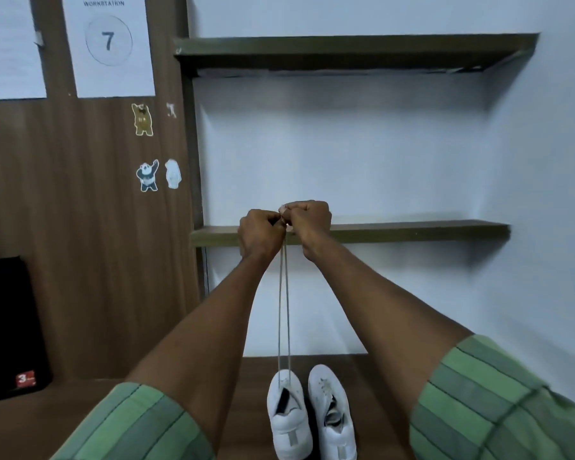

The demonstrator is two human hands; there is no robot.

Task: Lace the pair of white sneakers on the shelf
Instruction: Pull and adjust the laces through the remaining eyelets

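Observation:
Two white sneakers stand side by side on the brown wooden surface (372, 386) at the bottom, toes pointing away from me. From the toe end of the left sneaker (287, 423) a white lace (284, 313) rises as two taut strands. My left hand (259, 232) and my right hand (309, 220) are raised high and pressed together, each pinching one end of the lace. The right sneaker (332, 416) has a lace threaded over its front eyelets and lies untouched.
A dark wall shelf (412, 232) runs just behind my hands, with another shelf (346, 51) higher up. A brown panel with stickers and a "7" sign (108, 41) stands at left. A black object (10, 327) sits at lower left.

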